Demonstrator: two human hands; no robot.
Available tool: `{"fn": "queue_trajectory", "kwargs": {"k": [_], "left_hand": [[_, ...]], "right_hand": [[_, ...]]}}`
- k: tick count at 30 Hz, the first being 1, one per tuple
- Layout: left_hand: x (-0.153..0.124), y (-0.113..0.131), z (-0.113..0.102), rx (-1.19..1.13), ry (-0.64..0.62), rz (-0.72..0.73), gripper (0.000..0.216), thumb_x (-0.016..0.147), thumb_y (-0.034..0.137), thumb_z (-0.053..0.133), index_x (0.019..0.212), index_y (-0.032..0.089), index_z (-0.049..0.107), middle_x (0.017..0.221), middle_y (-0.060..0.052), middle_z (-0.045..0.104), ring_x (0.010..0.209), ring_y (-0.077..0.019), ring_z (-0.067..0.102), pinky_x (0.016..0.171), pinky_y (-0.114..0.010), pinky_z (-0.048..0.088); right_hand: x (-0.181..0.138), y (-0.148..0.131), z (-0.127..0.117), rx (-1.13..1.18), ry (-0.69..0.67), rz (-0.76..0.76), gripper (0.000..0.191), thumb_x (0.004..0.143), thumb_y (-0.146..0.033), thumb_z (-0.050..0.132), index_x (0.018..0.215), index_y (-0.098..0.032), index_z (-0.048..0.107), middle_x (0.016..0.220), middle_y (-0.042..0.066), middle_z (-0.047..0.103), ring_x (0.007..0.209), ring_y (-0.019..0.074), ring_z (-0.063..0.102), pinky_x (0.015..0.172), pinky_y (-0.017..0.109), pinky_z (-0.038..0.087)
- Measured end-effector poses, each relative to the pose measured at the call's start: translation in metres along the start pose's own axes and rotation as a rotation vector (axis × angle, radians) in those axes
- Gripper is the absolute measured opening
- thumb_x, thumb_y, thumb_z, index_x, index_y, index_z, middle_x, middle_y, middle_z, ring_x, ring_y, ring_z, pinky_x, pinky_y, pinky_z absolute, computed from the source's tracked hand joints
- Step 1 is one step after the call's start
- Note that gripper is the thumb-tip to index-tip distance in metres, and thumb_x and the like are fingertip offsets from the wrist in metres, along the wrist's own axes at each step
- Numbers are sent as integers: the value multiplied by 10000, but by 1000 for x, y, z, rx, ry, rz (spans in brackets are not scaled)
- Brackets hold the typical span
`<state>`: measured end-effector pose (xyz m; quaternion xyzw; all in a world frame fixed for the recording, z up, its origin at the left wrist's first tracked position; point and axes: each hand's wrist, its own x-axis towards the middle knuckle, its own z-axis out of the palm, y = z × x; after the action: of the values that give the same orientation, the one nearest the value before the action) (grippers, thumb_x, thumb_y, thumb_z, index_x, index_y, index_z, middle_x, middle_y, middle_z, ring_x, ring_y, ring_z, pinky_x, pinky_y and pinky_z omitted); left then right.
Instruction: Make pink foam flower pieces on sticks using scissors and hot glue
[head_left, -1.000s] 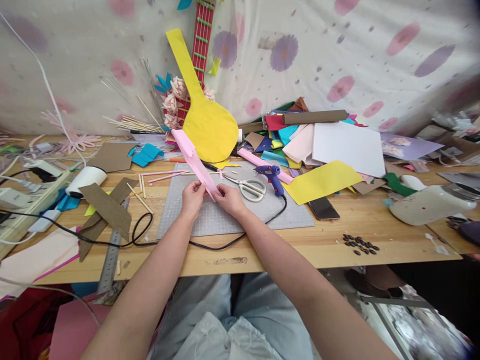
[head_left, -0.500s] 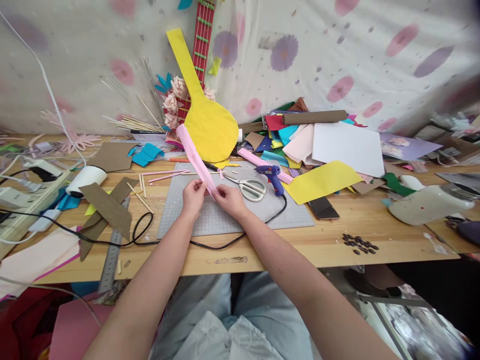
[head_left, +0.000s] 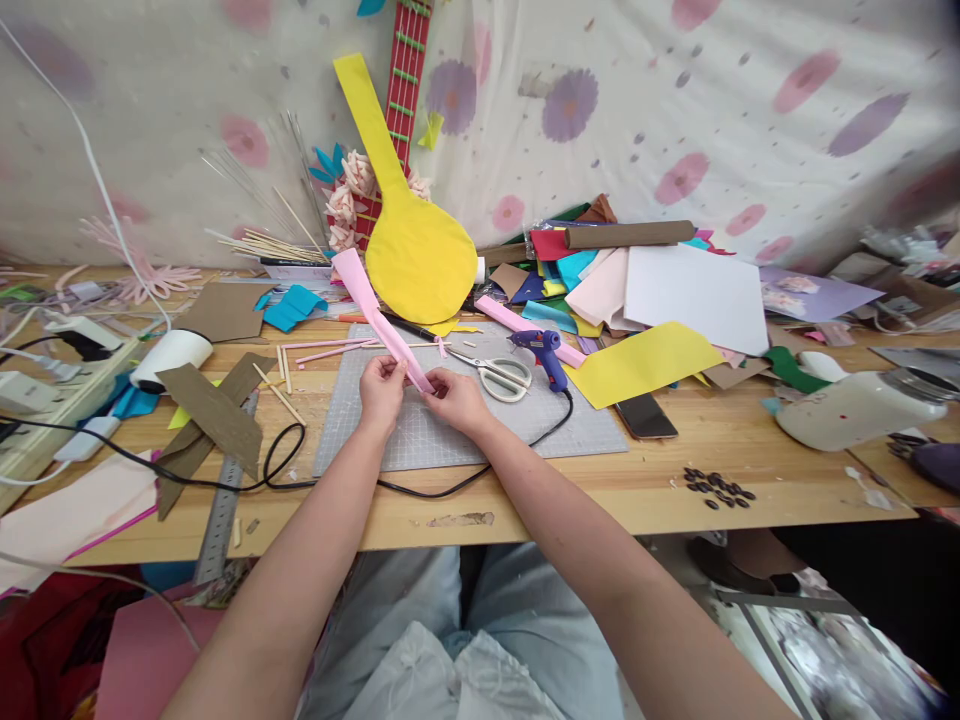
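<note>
A long pink paper strip [head_left: 373, 309], rolled narrow along its length, slants up and to the left above a grey cutting mat [head_left: 450, 432]. My left hand [head_left: 381, 390] pinches its near end from the left. My right hand [head_left: 459, 400] pinches the same end from the right, fingers pressed together. Both hands hover just over the mat's far half. White-handled scissors [head_left: 496, 374] and a blue glue gun [head_left: 546, 356] lie on the mat just right of my right hand.
A big yellow spoon-shaped cutout [head_left: 412, 235] leans on the flowered cloth behind. Coloured paper sheets [head_left: 645, 290] pile up at the right. Brown card pieces [head_left: 210, 410], a steel ruler [head_left: 223, 510], a black cable [head_left: 292, 470] and a power strip [head_left: 45, 400] lie left. A phone [head_left: 646, 417] lies right of the mat.
The strip has been rolled tighter and its far end has swung to the left. Both hands stay on its near end, shifted slightly.
</note>
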<state>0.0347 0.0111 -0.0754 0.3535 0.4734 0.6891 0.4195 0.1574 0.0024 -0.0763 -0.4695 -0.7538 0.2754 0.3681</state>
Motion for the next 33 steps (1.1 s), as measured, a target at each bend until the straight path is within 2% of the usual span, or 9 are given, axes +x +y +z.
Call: {"fn": "queue_trajectory", "kwargs": {"k": [6,15,20,25,33], "left_hand": [[-2,2,3,6,16,-35,161,621,205,631,690,159,492,607,32,532,563,-97,537,619,-282,487],[-5,4,4,-31,16,-106,144,613,190,628,691,141,518,596,33,542,545,-85,534,610,-264,478],[-5,7,3,-36,-39,-119,166,593,208,645,693,135,534,603,24,558,547,-90,539,592,-264,480],[-3,7,1,-31,-73,-121,199,574,231,668,685,142,529,609,21,566,537,-91,539,590,-269,480],[-3,5,2,-1,-113,-163,243,539,253,699,698,135,557,622,7,580,560,-99,557,593,-269,488]], "right_hand": [[5,-2,1,-42,41,137,93,678,-239,607,755,-189,623,706,-18,635,631,98,539,614,215,386],[6,-4,-2,-55,-7,193,109,647,-242,623,735,-178,624,646,-28,599,585,90,500,562,208,338],[4,-2,-2,-50,-14,181,140,643,-256,615,761,-179,622,636,-36,576,582,86,473,562,205,328],[0,-3,-1,-45,6,106,167,685,-316,569,775,-179,606,639,-35,555,575,87,448,542,205,312],[3,-3,-7,-60,6,154,102,698,-268,557,675,-174,589,574,-35,532,550,86,443,524,203,290]]}}
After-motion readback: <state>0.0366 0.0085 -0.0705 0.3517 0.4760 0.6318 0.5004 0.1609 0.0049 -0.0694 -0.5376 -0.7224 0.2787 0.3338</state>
